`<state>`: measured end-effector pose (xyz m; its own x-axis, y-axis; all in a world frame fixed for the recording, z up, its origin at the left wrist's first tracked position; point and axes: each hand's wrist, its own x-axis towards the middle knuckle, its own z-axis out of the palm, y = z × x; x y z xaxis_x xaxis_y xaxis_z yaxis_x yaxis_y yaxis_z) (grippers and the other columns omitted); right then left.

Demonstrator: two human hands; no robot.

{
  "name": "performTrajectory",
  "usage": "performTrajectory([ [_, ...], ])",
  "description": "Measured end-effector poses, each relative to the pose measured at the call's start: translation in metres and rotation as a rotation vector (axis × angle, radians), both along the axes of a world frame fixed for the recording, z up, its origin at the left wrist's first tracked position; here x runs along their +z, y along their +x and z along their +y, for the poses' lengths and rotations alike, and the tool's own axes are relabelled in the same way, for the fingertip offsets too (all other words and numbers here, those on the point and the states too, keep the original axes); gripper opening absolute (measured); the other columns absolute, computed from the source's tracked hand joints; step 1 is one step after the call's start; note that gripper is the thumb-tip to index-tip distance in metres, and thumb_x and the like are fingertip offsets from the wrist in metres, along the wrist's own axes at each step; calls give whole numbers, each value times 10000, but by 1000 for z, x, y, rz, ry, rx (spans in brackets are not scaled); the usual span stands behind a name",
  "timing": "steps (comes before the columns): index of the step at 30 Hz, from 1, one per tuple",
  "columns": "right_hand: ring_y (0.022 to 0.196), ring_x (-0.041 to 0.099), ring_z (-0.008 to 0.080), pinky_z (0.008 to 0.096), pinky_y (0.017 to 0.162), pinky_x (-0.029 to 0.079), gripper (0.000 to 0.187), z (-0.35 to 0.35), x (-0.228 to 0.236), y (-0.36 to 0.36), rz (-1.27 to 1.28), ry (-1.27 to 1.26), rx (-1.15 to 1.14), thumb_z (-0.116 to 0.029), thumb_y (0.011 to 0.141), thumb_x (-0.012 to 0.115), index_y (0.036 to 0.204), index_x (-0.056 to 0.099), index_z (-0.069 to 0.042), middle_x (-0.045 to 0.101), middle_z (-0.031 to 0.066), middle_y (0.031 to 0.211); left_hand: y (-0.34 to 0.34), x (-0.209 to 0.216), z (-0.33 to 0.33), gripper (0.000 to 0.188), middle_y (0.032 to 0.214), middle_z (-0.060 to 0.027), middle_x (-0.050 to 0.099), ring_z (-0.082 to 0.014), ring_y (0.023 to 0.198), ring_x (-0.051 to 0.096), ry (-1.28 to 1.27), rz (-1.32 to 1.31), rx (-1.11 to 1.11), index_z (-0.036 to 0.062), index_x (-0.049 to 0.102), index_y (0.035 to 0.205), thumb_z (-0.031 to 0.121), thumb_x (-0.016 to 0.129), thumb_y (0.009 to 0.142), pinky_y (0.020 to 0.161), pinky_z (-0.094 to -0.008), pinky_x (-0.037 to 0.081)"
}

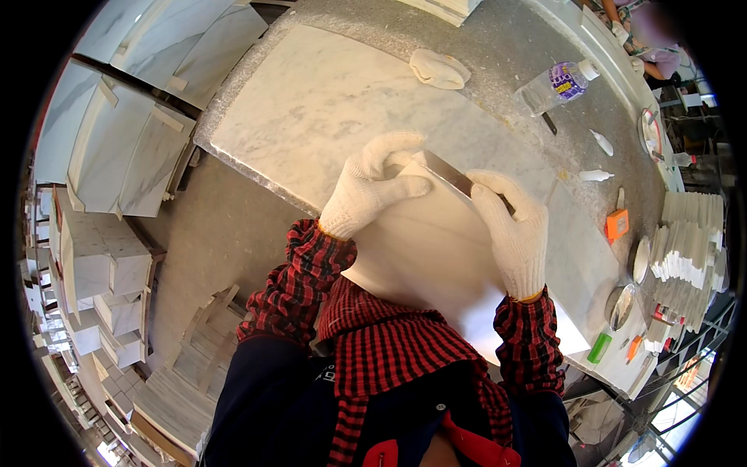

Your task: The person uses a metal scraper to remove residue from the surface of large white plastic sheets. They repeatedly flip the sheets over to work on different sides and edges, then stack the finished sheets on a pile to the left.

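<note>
A pale marble tile (420,241) leans tilted against my front above the worktable. My left hand (369,187), in a white knit glove, grips its far left corner, thumb on the near face and fingers over the edge. My right hand (513,226), gloved likewise, closes around a flat, dark metal blade (447,173). The blade lies along the tile's far upper edge; its exact kind is not clear. Beneath and beyond the tile, a large grey-veined marble slab (311,101) lies flat on the table.
Beyond the slab are a crumpled white cloth (438,68) and a clear bottle (545,89). To the right sit small white tubes (597,176), an orange box (617,226), a green block (599,348) and stacked tiles (689,249). Marble panels (124,148) stand left. Another person (650,35) is far right.
</note>
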<state>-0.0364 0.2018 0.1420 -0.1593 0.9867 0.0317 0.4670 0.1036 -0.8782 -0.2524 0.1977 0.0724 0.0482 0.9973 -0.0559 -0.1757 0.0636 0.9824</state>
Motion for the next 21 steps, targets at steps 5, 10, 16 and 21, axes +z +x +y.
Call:
performTrajectory([
  [5,888,693,183,306,802,531,189,1,-1,1,0,14,-5,-91,948,661,1091,744,0,754,118,1015,0,3,0,562,1074,-13,700,-104,993,653,-45,-40,-15,59,604,1329,-9,829,818,886,-285,556],
  [10,887,695,203,320,805,531,184,0,-2,2,-11,38,-2,-83,936,669,1083,748,-6,752,117,1001,-1,4,0,569,1095,-22,704,-118,1019,656,-38,-37,-19,52,599,1331,5,836,816,898,-294,560],
  [16,894,694,221,327,814,532,178,-5,1,4,-36,52,-29,-80,927,673,1072,756,-19,753,113,1003,-1,3,0,575,1097,-25,705,-126,1022,658,-44,-42,-22,53,592,1338,4,832,817,903,-296,560],
  [21,908,693,223,328,823,533,176,-10,1,3,-35,54,-46,-70,925,672,1071,757,-21,753,111,1005,-1,2,1,576,1093,-34,707,-133,1021,661,-38,-75,-38,49,587,1341,-6,824,819,908,-294,557],
])
